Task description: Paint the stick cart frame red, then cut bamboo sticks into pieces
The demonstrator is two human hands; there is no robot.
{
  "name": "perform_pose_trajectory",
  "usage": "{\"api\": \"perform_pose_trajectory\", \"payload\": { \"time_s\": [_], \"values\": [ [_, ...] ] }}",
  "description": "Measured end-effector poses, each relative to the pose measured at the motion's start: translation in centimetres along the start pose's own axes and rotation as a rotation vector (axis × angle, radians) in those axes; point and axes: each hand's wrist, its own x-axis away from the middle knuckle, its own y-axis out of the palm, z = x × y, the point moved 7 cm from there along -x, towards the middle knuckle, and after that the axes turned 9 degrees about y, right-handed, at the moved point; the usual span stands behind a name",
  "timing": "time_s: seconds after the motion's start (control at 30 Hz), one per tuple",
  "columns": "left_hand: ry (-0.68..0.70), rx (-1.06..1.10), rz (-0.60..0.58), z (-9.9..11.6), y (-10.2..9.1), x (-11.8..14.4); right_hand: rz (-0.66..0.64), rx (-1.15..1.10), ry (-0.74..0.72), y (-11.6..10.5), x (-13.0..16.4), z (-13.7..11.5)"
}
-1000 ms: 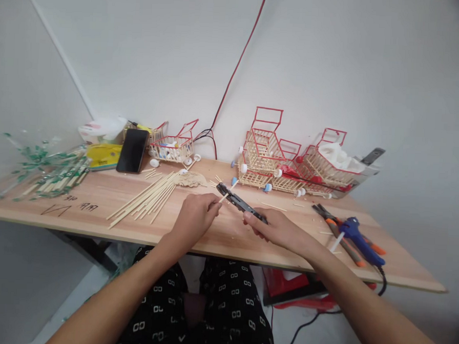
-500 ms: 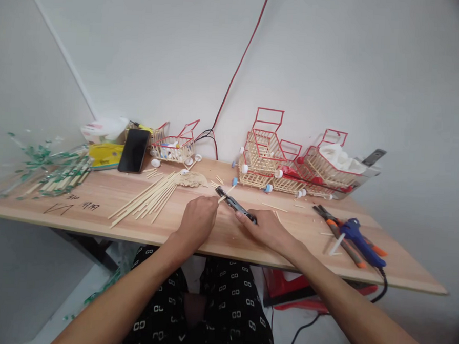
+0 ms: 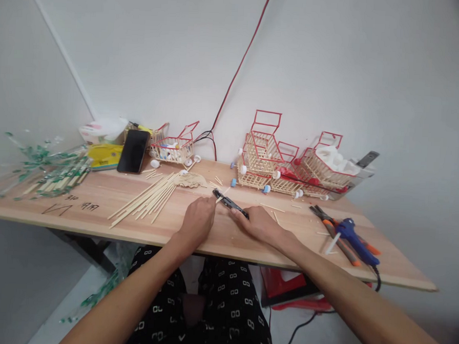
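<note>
My left hand (image 3: 198, 220) is closed around a thin wooden stick (image 3: 219, 198), whose end sticks out past the fingers. That stick crosses the jaws of dark pliers (image 3: 230, 203), close to the head of the tool. Wrapped round the plier handles is my right hand (image 3: 258, 222). Both hands are just above the front middle of the wooden table (image 3: 226, 241). A fan of loose wooden sticks (image 3: 145, 201) lies left of my left hand, beside a crumpled tan piece (image 3: 190, 179).
Small stick-built carts (image 3: 261, 158) with red handles stand along the wall, and another cart (image 3: 172, 149) is at back left. A phone (image 3: 133, 151) leans by a yellow pack (image 3: 104, 157). At right lie a blue glue gun (image 3: 358, 243) and orange-handled pliers (image 3: 339, 234). Wrapped sticks (image 3: 65, 176) lie far left.
The pliers and my right hand have shifted slightly left, nearer my left hand. The stick's far part beyond the jaws now looks fainter and blurred. The view has moved a little.
</note>
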Motion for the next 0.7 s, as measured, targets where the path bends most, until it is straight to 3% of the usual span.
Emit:
{"api": "perform_pose_trajectory", "payload": {
  "time_s": [0.7],
  "values": [
    [-0.016,0.078,0.093,-0.9,1.0,0.3,0.059,0.049,-0.059,-0.5,-0.1,-0.7]
  ]
}}
